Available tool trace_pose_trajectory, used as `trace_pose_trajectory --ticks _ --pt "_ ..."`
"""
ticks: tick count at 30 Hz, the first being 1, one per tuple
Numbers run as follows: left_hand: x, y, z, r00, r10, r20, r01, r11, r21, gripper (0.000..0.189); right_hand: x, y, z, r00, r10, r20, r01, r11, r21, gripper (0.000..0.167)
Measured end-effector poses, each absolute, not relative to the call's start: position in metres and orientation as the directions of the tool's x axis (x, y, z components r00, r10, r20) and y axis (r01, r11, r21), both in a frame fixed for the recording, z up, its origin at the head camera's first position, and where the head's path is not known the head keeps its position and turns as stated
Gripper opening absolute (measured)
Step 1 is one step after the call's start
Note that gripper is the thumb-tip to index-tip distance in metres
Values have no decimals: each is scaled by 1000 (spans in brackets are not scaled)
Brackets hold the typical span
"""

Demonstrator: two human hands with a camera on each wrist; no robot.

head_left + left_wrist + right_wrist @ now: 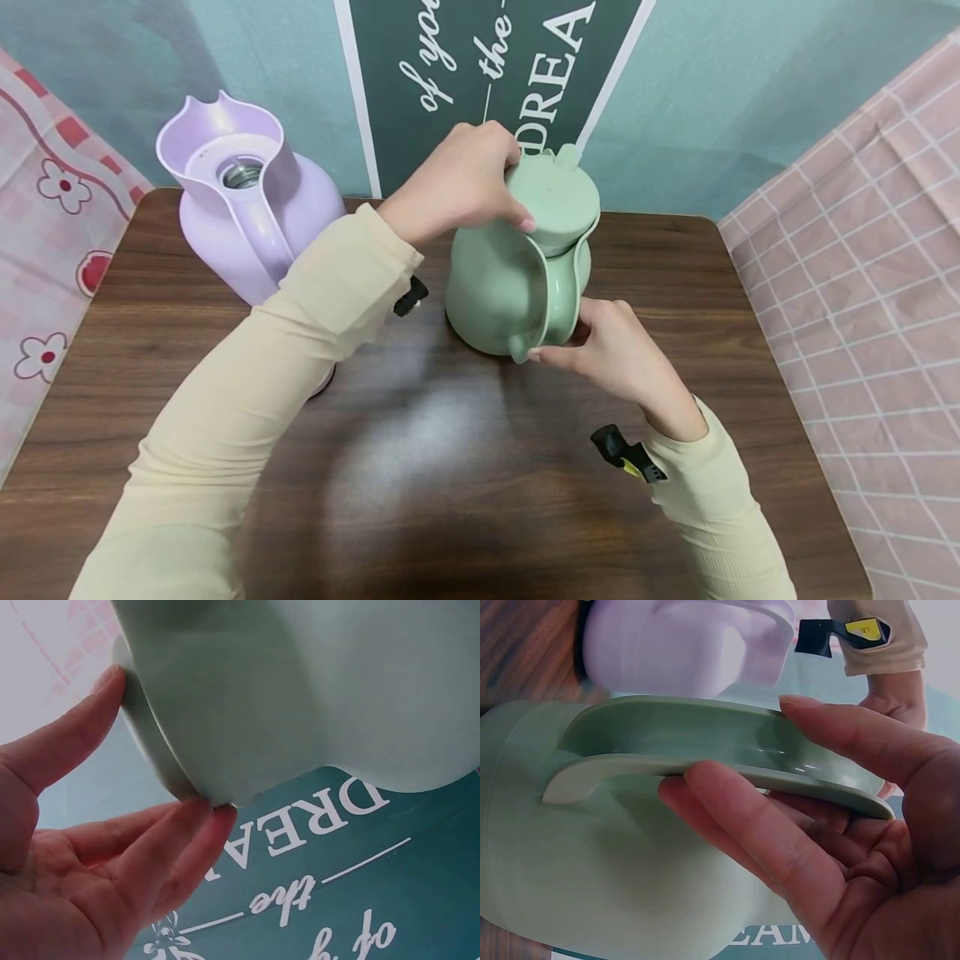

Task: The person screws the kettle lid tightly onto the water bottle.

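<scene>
The left and right hands (461, 179) (618, 350) grip the green jug's (483, 283) lid (558, 200) and handle (562, 300), a sleeve (247, 408) partly hiding a purple jug (315, 196).

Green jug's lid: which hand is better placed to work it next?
Left, I'd judge: the left hand has thumb and fingers at the lid, while the right hand holds the handle.

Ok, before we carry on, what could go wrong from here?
1. The left hand pinches the lid by its edge, so it might slip.
2. The right hand grips only the handle; a sideways pull on the lid could tip the green jug.
3. The left sleeve crosses in front of the purple jug in the head view, so a backward swing might knock it.
</scene>
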State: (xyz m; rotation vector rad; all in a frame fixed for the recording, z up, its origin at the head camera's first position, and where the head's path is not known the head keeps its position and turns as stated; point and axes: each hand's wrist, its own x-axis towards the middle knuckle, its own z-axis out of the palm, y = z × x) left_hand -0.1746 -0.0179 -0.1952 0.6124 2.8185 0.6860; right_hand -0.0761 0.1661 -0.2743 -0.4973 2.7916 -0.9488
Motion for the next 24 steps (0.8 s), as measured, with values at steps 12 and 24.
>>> trace_pose_trajectory --ticks 12,24 --pt "-180 -28 -198 -869 492 -44 395 745 537 28 -77 166 -274 -932 -361 -33 -267 746 -610 19" --pt "-170 -11 -197 -908 413 -73 334 817 469 46 -76 166 -274 -932 -361 -20 -274 740 -614 20"
